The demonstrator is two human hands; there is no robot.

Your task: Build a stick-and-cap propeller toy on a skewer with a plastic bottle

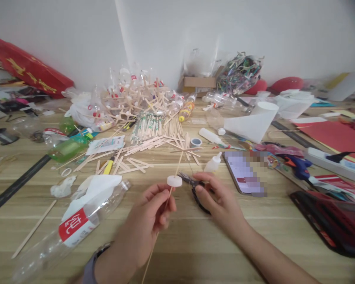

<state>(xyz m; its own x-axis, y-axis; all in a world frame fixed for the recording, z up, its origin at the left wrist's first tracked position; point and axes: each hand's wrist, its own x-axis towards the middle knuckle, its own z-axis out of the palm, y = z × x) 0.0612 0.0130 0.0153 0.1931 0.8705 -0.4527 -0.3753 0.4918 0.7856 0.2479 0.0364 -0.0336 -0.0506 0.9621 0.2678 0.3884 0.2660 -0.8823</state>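
Observation:
Between the thumb and fingers of my left hand (154, 213) is a thin wooden skewer (179, 165), slanting up and away from me. A white bottle cap (174, 181) is threaded on the skewer just above those fingertips. My right hand (215, 197) is closed round black-handled scissors (199, 197), whose blades point left, close to the cap. I cannot tell whether the blades touch the skewer. An empty plastic bottle (106, 205) with a red label lies left of my left hand. A small glue bottle (213, 162) stands beyond my right hand.
A phone (236, 173) lies right of my right hand. Further right are a blue glue gun (297, 165), a power strip (334, 161) and a red-black case (328, 221). Flat wooden sticks (136, 163), a yellow cutter (108, 166) and piled bottles spread across the table's back.

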